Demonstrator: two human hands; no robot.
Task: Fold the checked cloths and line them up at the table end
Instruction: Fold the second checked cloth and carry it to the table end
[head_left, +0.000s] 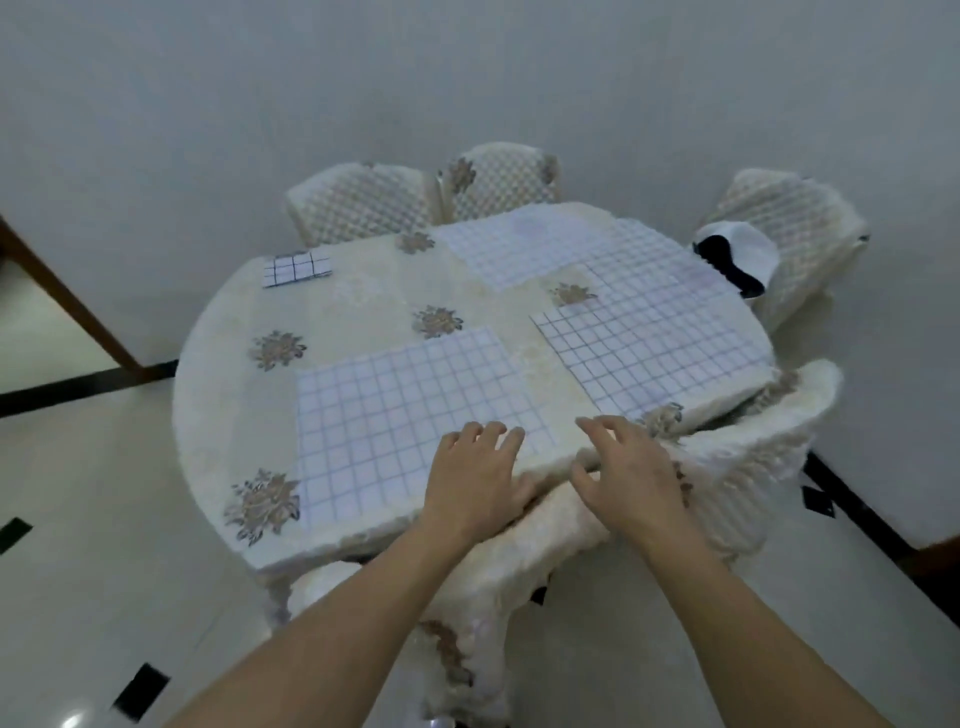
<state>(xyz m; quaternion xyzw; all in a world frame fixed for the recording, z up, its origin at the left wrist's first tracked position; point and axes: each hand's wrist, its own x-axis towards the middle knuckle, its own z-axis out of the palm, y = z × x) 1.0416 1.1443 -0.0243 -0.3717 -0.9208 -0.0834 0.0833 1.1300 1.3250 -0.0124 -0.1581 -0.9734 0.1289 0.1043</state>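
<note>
A white checked cloth (395, 415) lies spread flat on the near part of the table (228, 415). My left hand (475, 480) rests over its near right corner at the table edge, fingers apart. My right hand (626, 470) hovers just right of that corner, fingers spread, holding nothing. Another checked cloth (649, 348) lies flat at the right, overlapping a third (644, 260) behind it. A further flat cloth (519, 244) lies at the far side. One small folded checked cloth (297, 268) sits at the far left end of the table.
The oval table wears a cream cover with brown flower prints. Covered chairs stand at the far side (363, 202) (501, 179), at the right (795, 234) and near my right hand (748, 457). A black and white item (737, 254) rests on the far right chair.
</note>
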